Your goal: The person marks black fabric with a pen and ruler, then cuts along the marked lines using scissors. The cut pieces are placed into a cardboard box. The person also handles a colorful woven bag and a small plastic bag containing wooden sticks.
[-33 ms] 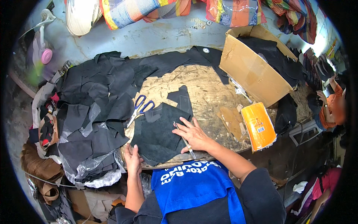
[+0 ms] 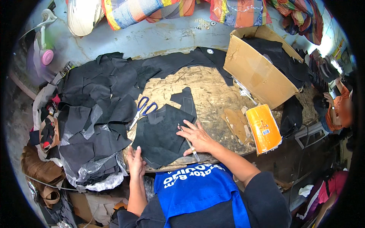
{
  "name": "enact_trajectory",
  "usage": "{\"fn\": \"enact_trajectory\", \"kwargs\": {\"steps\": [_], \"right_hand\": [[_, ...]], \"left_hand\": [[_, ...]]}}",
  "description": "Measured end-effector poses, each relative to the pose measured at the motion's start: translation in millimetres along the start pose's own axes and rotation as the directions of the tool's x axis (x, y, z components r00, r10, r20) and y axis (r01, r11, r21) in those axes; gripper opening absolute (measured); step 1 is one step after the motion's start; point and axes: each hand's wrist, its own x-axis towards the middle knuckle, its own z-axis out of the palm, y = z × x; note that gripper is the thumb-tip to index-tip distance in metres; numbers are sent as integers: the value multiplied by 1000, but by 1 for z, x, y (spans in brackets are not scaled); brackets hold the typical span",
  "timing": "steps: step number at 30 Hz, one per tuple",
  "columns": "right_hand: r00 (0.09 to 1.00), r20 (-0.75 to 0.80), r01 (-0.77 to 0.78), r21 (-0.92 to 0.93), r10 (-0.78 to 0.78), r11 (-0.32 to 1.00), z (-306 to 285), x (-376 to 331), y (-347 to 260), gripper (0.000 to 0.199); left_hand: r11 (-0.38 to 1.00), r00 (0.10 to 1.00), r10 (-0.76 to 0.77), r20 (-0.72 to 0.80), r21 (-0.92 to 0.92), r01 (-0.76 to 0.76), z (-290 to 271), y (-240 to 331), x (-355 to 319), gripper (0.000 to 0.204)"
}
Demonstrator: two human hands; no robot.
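Even, fairly bright daylight fills the middle of the frame, and the strongest light enters at the upper right, where the scene washes out to near white. The scratched pale wooden tabletop (image 2: 213, 95) reflects a soft sheen at centre. The heap of black leather pieces (image 2: 99, 98) at left swallows detail, its folds barely separable. Shadows are soft and short. Clear plastic sheeting (image 2: 95, 167) at lower left shows small glints. Fisheye distortion bends the brown cardboard box (image 2: 254, 76) at upper right. The rim falls into a black vignette, and the edges look softer than the centre.
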Motion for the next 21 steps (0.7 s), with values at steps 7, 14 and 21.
{"fn": "enact_trajectory", "kwargs": {"steps": [7,14,21], "right_hand": [[972,-219,103,49,-90,993,22,13,20,59],[898,-439,94,224,15,970,21,23,25,36],[913,-298,-16,654,277,756,12,22,36,24]], "left_hand": [[953,966,25,256,-298,54,18,-6,1,41],[918,918,11,396,-368,147,12,-6,17,37],[954,943,37,331,-292,65,20,-4,21,34]]}}
